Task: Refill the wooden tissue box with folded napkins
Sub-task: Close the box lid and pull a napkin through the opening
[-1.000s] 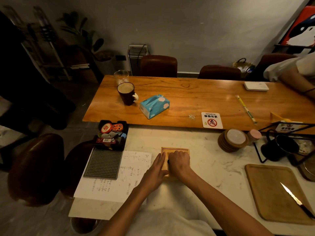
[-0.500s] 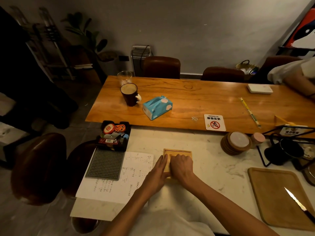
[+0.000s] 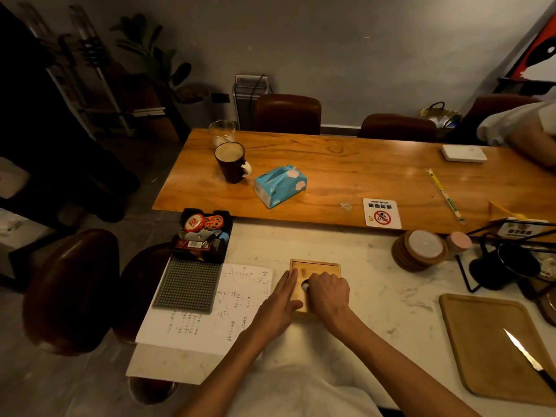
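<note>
The wooden tissue box [image 3: 315,267] lies flat on the white marble counter [image 3: 376,299] right in front of me. My left hand [image 3: 279,307] rests flat along the box's left edge with its fingers stretched out. My right hand [image 3: 329,293] is curled over the box's top, fingertips at a small round hole in the lid. The near half of the box is hidden under both hands. A blue soft pack of tissues [image 3: 279,185] lies on the wooden table [image 3: 361,164] beyond the counter. No loose folded napkins are in view.
Left of the box lie a written sheet of paper [image 3: 228,308], a grey studded mat [image 3: 188,285] and a black tray of small items [image 3: 204,233]. A stack of coasters [image 3: 419,249], a black mug rack [image 3: 505,263] and a cutting board [image 3: 493,341] with a knife [image 3: 526,356] are on the right. A dark mug [image 3: 231,162] stands on the table.
Both hands stay on the box. My right hand has shifted slightly, so the round hole in the lid now shows beside its fingers. The view has dipped a little.
</note>
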A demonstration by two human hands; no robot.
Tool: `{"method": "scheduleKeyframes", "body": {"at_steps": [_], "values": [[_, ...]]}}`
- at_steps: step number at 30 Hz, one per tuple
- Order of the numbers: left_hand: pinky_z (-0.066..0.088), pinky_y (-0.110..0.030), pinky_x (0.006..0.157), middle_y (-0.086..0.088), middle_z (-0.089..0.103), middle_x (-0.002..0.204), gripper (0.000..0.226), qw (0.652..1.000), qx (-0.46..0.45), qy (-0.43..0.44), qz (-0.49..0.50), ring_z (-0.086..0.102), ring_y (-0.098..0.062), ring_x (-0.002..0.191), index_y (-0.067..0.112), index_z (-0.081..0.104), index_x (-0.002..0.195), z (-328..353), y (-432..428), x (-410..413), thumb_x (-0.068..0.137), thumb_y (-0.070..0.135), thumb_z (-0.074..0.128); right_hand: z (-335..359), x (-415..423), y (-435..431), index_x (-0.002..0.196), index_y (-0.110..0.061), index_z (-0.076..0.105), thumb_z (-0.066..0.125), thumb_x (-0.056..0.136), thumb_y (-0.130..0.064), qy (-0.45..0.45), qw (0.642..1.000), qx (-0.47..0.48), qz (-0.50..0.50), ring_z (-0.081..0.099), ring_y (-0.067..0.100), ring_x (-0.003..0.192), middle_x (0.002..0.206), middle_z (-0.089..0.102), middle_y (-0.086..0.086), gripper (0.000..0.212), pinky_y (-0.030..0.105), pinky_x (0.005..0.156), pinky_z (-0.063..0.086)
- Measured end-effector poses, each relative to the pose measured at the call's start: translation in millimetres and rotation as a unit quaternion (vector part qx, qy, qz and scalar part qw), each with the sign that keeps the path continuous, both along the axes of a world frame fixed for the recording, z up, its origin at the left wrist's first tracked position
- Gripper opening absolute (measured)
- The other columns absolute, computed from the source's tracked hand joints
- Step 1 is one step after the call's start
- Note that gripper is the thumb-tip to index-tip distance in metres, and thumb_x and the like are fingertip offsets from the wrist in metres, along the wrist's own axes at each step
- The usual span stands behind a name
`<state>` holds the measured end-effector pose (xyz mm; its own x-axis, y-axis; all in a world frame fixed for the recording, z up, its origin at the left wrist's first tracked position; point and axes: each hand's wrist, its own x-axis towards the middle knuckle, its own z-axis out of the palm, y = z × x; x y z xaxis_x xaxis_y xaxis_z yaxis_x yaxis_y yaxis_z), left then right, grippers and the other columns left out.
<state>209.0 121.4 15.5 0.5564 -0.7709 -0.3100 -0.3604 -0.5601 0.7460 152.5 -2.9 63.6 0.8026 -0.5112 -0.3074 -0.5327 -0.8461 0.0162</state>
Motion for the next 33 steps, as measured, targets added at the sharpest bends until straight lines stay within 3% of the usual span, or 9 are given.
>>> {"method": "scheduleKeyframes", "body": {"at_steps": [7, 14, 18, 21, 25, 27, 33], "values": [[0.033, -0.037, 0.113, 0.007, 0.002, 0.164, 0.073, 1.0, 0.001, 0.014, 0.009, 0.023, -0.02, 0.147, 0.034, 0.005, 0.153, 1.0, 0.5, -1.1, 0.098, 0.021, 0.05, -5.5, -6.0, -5.6, 0.104, -0.016, 0.065, 0.045, 0.095, -0.028, -0.029, 0.999, 0.025, -0.027, 0.066, 0.029, 0.098, 0.108, 0.069, 0.007, 0.025, 0.031, 0.07, 0.039], [0.033, -0.037, 0.114, 0.008, 0.001, 0.164, 0.072, 1.0, 0.007, 0.021, 0.011, 0.025, -0.02, 0.147, 0.035, 0.004, 0.153, 3.0, 0.4, -1.6, 0.098, 0.022, 0.049, -1.5, -4.8, -12.4, 0.11, -0.018, 0.064, 0.047, 0.096, -0.032, -0.028, 0.999, 0.024, 0.013, 0.065, 0.028, 0.102, 0.112, 0.069, 0.006, 0.026, 0.031, 0.079, 0.046], [0.024, -0.031, 0.115, 0.007, 0.001, 0.164, 0.07, 0.998, -0.011, 0.053, 0.028, 0.017, -0.018, 0.149, 0.038, 0.007, 0.152, 4.7, -0.6, -5.1, 0.099, 0.02, 0.049, -4.3, -21.8, -29.0, 0.106, -0.023, 0.065, 0.043, 0.096, -0.03, -0.073, 0.996, 0.032, 0.035, 0.066, 0.026, 0.088, 0.099, 0.071, 0.003, 0.025, 0.03, 0.07, 0.045], [0.015, -0.024, 0.113, 0.004, -0.004, 0.164, 0.067, 0.996, -0.039, 0.069, 0.04, 0.005, -0.017, 0.151, 0.037, 0.019, 0.151, 6.2, -5.6, -7.3, 0.097, 0.012, 0.051, -11.2, -43.2, -36.3, 0.107, -0.029, 0.063, 0.042, 0.097, -0.036, -0.127, 0.989, 0.061, 0.037, 0.065, 0.022, 0.076, 0.089, 0.072, 0.0, 0.024, 0.028, 0.06, 0.042], [0.016, -0.043, 0.123, 0.006, -0.007, 0.163, 0.051, 0.994, -0.075, 0.056, 0.05, -0.001, -0.019, 0.151, 0.032, 0.042, 0.141, 13.3, -19.7, 6.8, 0.094, 0.019, 0.059, -28.3, -63.1, -32.7, 0.092, -0.031, 0.067, 0.052, 0.091, -0.041, -0.214, 0.975, 0.035, 0.037, 0.058, 0.016, 0.046, 0.057, 0.065, -0.003, 0.018, 0.021, 0.041, 0.019], [0.01, -0.043, 0.122, 0.005, -0.008, 0.163, 0.046, 0.997, -0.055, 0.043, 0.027, -0.011, -0.019, 0.15, 0.03, 0.05, 0.136, 18.3, -28.0, 15.3, 0.093, 0.019, 0.06, -31.8, -67.8, -30.7, 0.088, -0.033, 0.068, 0.055, 0.087, -0.042, -0.236, 0.971, 0.035, 0.033, 0.052, 0.011, 0.037, 0.05, 0.06, -0.005, 0.015, 0.014, 0.041, 0.012], [0.008, -0.047, 0.12, -0.005, -0.016, 0.162, 0.035, 0.995, 0.012, -0.022, -0.101, -0.031, -0.024, 0.144, 0.031, 0.06, 0.123, 27.1, -39.2, 35.6, 0.09, 0.02, 0.064, -41.9, -77.2, -32.7, 0.098, -0.032, 0.068, 0.038, 0.095, -0.052, -0.339, 0.938, 0.058, 0.03, 0.056, 0.009, 0.041, 0.056, 0.065, -0.009, 0.037, 0.026, 0.038, 0.042]]}}
